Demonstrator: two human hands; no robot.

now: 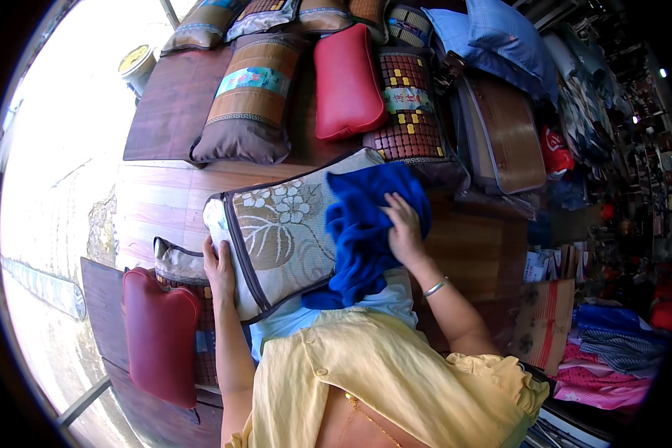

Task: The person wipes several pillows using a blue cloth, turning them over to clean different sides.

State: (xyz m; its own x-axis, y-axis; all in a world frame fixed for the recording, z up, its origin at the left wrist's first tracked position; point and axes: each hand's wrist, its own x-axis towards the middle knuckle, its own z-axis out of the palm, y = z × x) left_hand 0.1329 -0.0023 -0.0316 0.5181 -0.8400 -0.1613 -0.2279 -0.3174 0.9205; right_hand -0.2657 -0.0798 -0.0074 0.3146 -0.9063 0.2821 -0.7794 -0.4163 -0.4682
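A pale woven pillow (pixel 285 235) with a flower pattern and dark zipped piping lies tilted across my lap. My left hand (pixel 219 269) grips its left end, thumb on top and fingers at the outer edge. On the pillow's right end rests a crumpled blue cloth (pixel 364 224). My right hand (pixel 404 227) lies on this cloth with fingers spread and pressed into its folds; whether they pinch it cannot be told. The cloth hides the pillow's right part, and one fold hangs down beside my lap.
Beyond the pillow lie a red pillow (pixel 350 84), a brown mat-covered pillow (pixel 252 101) and a beaded pillow (pixel 409 117). Another red pillow (pixel 162 341) is at the lower left. A cardboard box (pixel 543 325) and folded fabrics (pixel 610 364) are at the right. A bucket (pixel 137 67) stands outside.
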